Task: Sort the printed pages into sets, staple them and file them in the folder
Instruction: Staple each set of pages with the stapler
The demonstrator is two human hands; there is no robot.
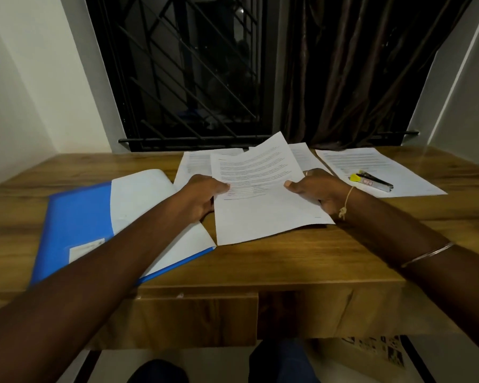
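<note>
Printed pages [260, 205] were held in both hands over the bench [288, 261].
They were pinched at the sides by the L hand [202, 196] & R hand [320, 192], thumbs on top. The blue folder [94, 217] was laid open just to the left; the stapler [371, 182] was seen on other pages [385, 164] at far right.

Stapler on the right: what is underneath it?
The stapler lies on a printed page on the wooden desk. Whether more sheets lie beneath that page is hidden.
</note>
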